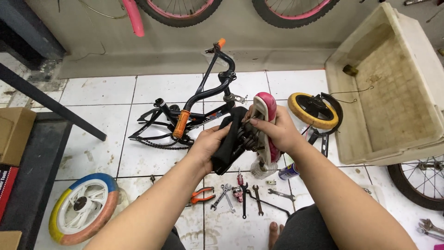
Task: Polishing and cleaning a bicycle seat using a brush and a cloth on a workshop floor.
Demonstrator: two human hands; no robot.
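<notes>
A pink-and-white saddle (266, 121) is gripped on edge by the right hand (277, 132), fingers closed over its rim. Its black underside part (231, 139) is clasped by the left hand (208, 144) (fingers wrapped). Below the fingers, pliers (202, 195) and wrenches (240, 196) are spread on the floor (101, 153); beyond them a black frame (194, 111) is laid.

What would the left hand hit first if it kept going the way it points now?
The left hand points up and right, already on the black cloth wrapped against the pink and white bicycle saddle. Past those, probably the black bike frame on the tiles, though depth is unclear.
</notes>
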